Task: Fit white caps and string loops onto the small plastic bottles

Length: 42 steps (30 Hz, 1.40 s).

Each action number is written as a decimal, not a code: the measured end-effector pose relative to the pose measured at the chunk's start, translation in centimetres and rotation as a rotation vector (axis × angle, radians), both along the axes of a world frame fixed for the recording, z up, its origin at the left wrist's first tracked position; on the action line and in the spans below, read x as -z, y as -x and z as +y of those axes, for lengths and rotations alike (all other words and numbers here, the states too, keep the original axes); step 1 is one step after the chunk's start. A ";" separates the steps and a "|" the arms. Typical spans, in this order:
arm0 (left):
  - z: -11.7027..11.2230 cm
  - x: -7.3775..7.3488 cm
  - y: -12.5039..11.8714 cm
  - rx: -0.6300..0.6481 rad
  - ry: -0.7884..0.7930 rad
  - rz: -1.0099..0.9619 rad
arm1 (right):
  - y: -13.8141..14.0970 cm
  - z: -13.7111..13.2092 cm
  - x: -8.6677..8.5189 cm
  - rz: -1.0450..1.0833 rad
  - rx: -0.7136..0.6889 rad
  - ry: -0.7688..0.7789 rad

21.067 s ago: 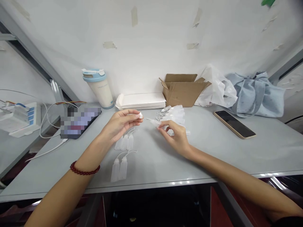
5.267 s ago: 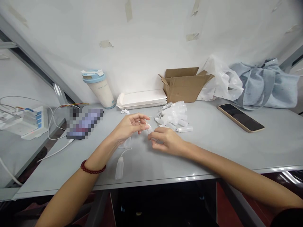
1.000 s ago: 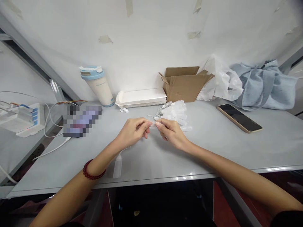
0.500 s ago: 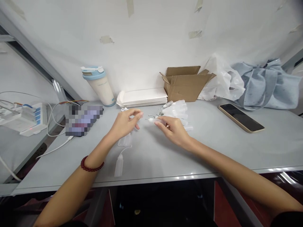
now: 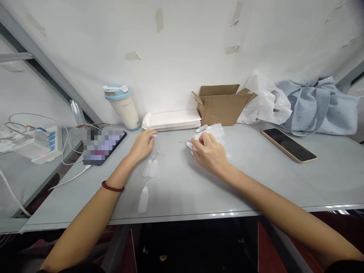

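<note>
My right hand [image 5: 209, 152] is closed in a pinch on a small translucent squeeze bottle [image 5: 189, 145] with a thin bent tip, at the left edge of a pile of similar bottles [image 5: 218, 133]. Most of the held bottle is hidden by my fingers. Farther left, my left hand [image 5: 142, 145] has its fingers curled together at a tiny white piece [image 5: 154, 135], too small to name. Two bottles with thin curved tips [image 5: 153, 168] lie side by side below that hand. Nearer the table's front edge lies another single bottle [image 5: 143, 200], its tip bent to the right.
Along the wall stand a blue-lidded cup [image 5: 125, 110], a stack of white flat boxes [image 5: 172, 120], an open cardboard box [image 5: 218, 110], a plastic bag [image 5: 264, 102] and a blue cloth bag [image 5: 327, 106]. Phones lie left [image 5: 105, 148] and right [image 5: 290, 146]; cables run by a power strip [image 5: 48, 146].
My left hand has moved left and back to the tiny white piece, uncovering the two paired bottles. My right hand has shifted slightly right, toward the pile, still pinching a bottle.
</note>
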<state>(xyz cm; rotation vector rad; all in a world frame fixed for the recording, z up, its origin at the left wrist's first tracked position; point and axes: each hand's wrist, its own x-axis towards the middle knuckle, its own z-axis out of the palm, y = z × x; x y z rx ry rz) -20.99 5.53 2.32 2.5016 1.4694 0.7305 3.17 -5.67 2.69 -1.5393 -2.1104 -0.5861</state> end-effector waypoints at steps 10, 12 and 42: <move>0.5 0.3 0.1 -0.043 0.001 -0.005 | 0.4 0.0 0.4 -0.099 0.022 0.113; 0.5 0.4 0.1 -0.043 0.016 0.000 | 0.4 0.0 0.4 -0.114 0.021 0.140; 0.3 0.0 -0.2 -0.293 0.259 -0.073 | 10.9 -5.0 -1.5 -0.017 -0.606 0.698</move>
